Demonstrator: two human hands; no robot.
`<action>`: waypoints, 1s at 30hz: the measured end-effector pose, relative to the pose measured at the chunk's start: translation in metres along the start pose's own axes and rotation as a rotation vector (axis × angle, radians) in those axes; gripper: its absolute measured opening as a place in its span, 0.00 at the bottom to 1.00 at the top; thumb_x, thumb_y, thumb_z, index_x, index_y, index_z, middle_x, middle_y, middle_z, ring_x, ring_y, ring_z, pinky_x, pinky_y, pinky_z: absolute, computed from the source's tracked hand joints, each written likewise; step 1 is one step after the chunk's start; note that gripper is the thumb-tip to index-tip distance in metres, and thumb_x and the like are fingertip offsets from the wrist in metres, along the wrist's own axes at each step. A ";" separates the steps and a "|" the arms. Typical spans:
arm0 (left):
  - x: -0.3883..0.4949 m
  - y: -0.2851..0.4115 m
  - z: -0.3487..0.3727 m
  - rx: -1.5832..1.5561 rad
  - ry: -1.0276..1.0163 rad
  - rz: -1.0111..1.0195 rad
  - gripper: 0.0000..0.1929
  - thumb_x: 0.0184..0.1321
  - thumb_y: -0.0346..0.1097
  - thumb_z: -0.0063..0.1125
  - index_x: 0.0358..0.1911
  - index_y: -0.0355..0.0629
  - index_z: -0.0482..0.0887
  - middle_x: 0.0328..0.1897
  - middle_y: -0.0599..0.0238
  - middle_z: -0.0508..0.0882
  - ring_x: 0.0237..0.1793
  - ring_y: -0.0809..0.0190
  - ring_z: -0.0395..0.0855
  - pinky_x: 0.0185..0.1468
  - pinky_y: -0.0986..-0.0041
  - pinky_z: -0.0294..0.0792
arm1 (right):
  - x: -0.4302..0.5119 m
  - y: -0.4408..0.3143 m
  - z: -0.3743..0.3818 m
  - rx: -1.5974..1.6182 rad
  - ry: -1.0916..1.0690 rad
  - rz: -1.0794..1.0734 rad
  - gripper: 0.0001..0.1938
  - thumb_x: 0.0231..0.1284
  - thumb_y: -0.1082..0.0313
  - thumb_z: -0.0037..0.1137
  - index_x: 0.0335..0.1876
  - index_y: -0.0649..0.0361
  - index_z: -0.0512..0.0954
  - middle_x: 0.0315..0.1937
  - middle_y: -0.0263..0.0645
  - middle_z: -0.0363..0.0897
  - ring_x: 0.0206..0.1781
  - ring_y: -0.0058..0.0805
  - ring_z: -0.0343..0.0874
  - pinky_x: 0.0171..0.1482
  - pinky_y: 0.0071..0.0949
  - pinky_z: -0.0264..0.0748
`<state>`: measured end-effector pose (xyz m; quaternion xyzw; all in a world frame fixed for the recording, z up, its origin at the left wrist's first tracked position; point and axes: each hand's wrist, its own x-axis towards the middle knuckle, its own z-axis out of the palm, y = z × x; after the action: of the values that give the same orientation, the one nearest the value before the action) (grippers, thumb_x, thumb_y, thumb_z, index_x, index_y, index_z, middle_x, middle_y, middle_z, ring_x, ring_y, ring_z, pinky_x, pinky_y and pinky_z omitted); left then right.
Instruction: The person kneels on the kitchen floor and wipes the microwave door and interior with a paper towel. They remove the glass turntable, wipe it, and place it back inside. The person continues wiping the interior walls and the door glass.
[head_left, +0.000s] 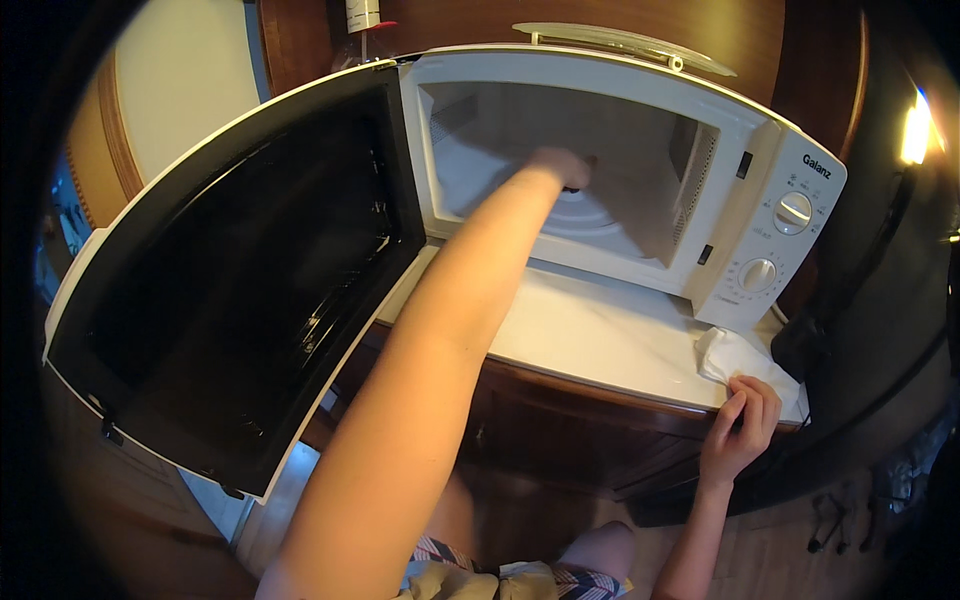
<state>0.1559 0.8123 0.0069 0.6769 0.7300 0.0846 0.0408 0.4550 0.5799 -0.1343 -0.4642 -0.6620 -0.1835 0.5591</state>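
Observation:
My left arm reaches into the cavity of a white Galanz microwave oven (622, 277). Blurred, my left hand (561, 166) is low over the cavity floor (630, 232), close to its middle. A small dark part (571, 190) shows just under the fingers, and I cannot tell whether they grip anything. At the counter's right front corner, the curled fingers of my right hand (742, 424) touch a crumpled white cloth or tissue (739, 360). Whether they grip it is unclear. The microwave's dark door (247, 285) is swung wide to the left.
A glass turntable plate (622, 37) lies on top of the microwave. Behind the door hinge stands a bottle (364, 15). The pale countertop (600, 330) has a dark wooden front edge. To the right are a dark upright surface (855, 315) and a bright lamp (916, 131).

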 end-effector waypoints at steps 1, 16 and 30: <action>-0.002 -0.007 -0.005 -0.058 -0.051 -0.028 0.36 0.65 0.71 0.33 0.60 0.52 0.80 0.48 0.53 0.85 0.47 0.54 0.82 0.53 0.65 0.72 | 0.000 0.000 0.000 0.002 0.001 0.001 0.06 0.62 0.76 0.49 0.35 0.66 0.79 0.38 0.45 0.80 0.45 0.42 0.78 0.51 0.36 0.73; -0.019 -0.062 0.009 0.509 -0.043 -0.259 0.34 0.70 0.65 0.20 0.76 0.61 0.53 0.79 0.62 0.57 0.79 0.55 0.49 0.77 0.53 0.39 | 0.000 0.003 -0.006 0.066 -0.015 0.011 0.05 0.60 0.77 0.52 0.36 0.66 0.80 0.40 0.44 0.80 0.47 0.40 0.77 0.52 0.35 0.73; 0.042 -0.083 0.005 0.694 0.383 -0.260 0.25 0.68 0.52 0.33 0.65 0.53 0.68 0.67 0.62 0.71 0.66 0.51 0.66 0.70 0.48 0.49 | -0.002 0.009 -0.004 0.072 0.009 -0.024 0.05 0.58 0.76 0.55 0.36 0.66 0.81 0.40 0.44 0.81 0.47 0.40 0.78 0.52 0.35 0.74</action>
<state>0.0718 0.8491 -0.0104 0.5245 0.7891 -0.0480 -0.3159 0.4648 0.5806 -0.1377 -0.4349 -0.6710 -0.1685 0.5764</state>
